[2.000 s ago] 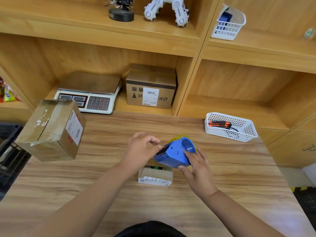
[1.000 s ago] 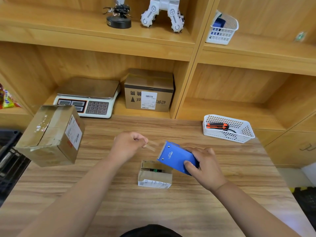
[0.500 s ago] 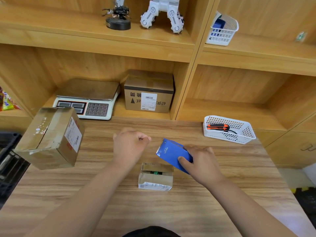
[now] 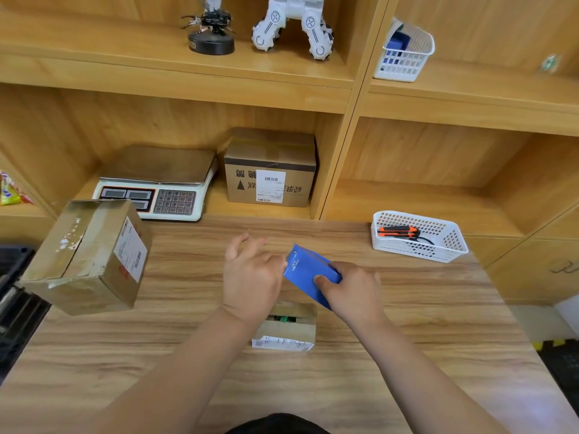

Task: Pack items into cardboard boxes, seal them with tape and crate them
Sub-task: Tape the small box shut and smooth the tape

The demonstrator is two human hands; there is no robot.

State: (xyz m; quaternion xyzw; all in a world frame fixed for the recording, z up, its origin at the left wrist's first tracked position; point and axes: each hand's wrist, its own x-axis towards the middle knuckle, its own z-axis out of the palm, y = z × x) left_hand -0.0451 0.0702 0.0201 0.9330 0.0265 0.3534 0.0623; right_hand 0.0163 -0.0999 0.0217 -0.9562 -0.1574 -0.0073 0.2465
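Step in hand: the person appears to be drawing tape from the blue tape dispenser to seal the small cardboard box, which sits on the bench near the middle, a little toward the near edge.
Right hand: the right hand has its fingers clamped round the dispenser body, holding it tilted above the box's far side.
Left hand: the left hand hovers beside the dispenser's mouth with fingers loosely spread; no tape end can be made out, so whether it pinches anything cannot be told.
Box state: the top flaps are not flat, and something green shows through the gap.
Risk, tape: a clear strip could fold on itself or cling to the fingers if the end is lost.
Risk, flaps: tape laid over raised flaps would likely seal crooked or leave the gap open.
Risk, box: it looks light, with neither hand on it, so a pull could drag or tip it.
Other box: the large cardboard box overhangs the bench's left edge above the black crate; a nudge might drop it.
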